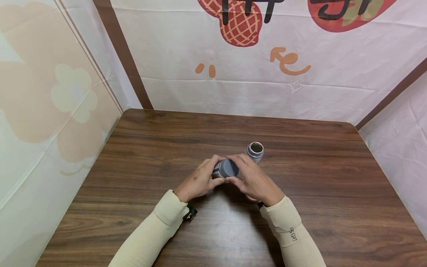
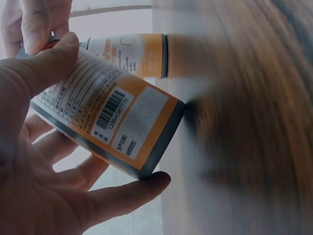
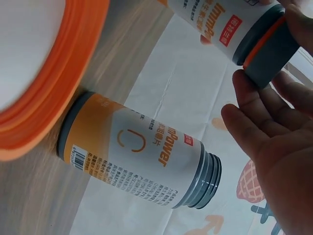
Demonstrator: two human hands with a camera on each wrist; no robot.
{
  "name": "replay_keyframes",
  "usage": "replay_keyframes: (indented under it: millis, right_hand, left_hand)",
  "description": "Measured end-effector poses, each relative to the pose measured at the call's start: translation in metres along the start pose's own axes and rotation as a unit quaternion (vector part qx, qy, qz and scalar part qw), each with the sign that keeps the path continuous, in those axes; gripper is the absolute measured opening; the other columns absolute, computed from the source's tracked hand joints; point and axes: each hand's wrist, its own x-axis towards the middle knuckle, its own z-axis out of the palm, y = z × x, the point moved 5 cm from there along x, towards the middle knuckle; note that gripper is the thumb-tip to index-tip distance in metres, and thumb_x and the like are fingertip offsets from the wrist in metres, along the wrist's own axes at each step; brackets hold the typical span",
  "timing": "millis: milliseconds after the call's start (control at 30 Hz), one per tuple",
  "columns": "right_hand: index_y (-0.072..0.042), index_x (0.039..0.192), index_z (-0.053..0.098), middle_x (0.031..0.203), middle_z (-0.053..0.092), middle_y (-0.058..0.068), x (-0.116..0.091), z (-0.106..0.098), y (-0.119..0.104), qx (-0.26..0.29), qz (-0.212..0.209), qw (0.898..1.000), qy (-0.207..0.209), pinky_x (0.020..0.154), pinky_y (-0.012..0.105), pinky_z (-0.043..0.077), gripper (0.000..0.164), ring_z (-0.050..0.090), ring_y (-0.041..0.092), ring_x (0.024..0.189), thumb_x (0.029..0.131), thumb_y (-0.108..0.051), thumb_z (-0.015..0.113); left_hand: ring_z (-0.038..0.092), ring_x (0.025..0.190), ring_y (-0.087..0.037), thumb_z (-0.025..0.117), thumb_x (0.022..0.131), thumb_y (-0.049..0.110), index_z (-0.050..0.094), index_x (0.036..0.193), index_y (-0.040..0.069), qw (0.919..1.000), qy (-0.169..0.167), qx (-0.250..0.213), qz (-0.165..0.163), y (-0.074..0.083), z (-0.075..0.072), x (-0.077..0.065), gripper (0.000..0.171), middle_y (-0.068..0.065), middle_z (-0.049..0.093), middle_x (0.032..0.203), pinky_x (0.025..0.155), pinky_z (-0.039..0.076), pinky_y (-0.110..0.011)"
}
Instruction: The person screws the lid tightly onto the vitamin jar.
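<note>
My left hand (image 1: pixel 197 181) grips a white and orange bottle (image 2: pixel 128 110) around its body, thumb on one side and fingers on the other. The bottle is tilted, its base close over the tabletop in the left wrist view. At its top, my right hand (image 1: pixel 257 181) pinches the grey cap (image 3: pixel 274 53) between thumb and fingertips. A thin orange ring shows between cap and bottle. Beyond the right hand stands a second, similar bottle (image 3: pixel 142 147), upright and uncapped, its threaded grey neck exposed; dark inside shows through its mouth in the head view.
A round white thing with a thick orange rim (image 3: pixel 83 83) looms near the right wrist camera, mostly hidden under the right hand in the head view. Brown wood-grain tabletop (image 1: pixel 150 148) spreads around the hands. Printed cloth walls (image 1: pixel 166 48) enclose its back and sides.
</note>
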Motion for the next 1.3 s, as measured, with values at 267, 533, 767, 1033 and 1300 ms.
replay_keyframes:
  millis: [267,533,767,1033,1300]
  right_hand:
    - [0.004,0.13,0.055,0.118,0.059,0.012,-0.001,-0.002,0.002,-0.007,0.012,1.0,-0.002,0.091,0.036,0.048,0.058,0.058,0.022,0.106,0.083,-0.013,0.083]
    - [0.006,0.137,0.051,0.121,0.06,0.016,-0.001,-0.001,0.003,-0.024,0.043,0.999,-0.019,0.088,0.038,0.05,0.064,0.06,0.025,0.105,0.086,-0.019,0.081]
    - [0.004,0.143,0.046,0.117,0.063,0.017,-0.003,-0.001,0.007,0.0,0.111,0.992,-0.051,0.081,0.038,0.052,0.069,0.064,0.024,0.096,0.089,-0.023,0.079]
    - [0.005,0.143,0.044,0.104,0.071,0.018,-0.002,0.002,0.008,0.041,0.115,0.99,-0.065,0.078,0.041,0.054,0.066,0.07,0.028,0.089,0.09,-0.018,0.077]
    - [-0.002,0.143,0.046,0.121,0.068,0.016,0.0,0.01,0.006,0.048,0.111,0.989,-0.09,0.093,0.044,0.05,0.058,0.066,0.029,0.111,0.095,-0.022,0.071]
  left_hand:
    - [0.055,0.11,-0.027,0.078,0.088,0.018,0.049,0.13,0.011,0.9998,0.016,0.003,0.007,0.002,0.002,0.001,0.051,-0.013,0.06,0.124,0.086,0.047,-0.042]
    - [0.056,0.107,-0.025,0.077,0.089,0.017,0.048,0.131,0.011,0.9999,0.004,0.012,0.009,0.002,0.003,0.004,0.052,-0.012,0.061,0.123,0.085,0.048,-0.041]
    - [0.058,0.103,-0.019,0.077,0.089,0.012,0.049,0.13,0.008,0.9995,0.012,-0.001,0.03,0.003,0.001,0.005,0.05,-0.009,0.058,0.125,0.086,0.05,-0.038]
    - [0.059,0.115,-0.023,0.078,0.087,0.01,0.049,0.131,0.006,0.9983,0.028,-0.049,0.013,-0.005,-0.006,0.001,0.053,-0.011,0.061,0.125,0.095,0.049,-0.043]
    - [0.059,0.119,-0.024,0.076,0.09,0.015,0.045,0.134,0.007,0.9964,0.022,-0.076,-0.032,-0.015,-0.014,-0.004,0.054,-0.011,0.062,0.127,0.097,0.047,-0.045]
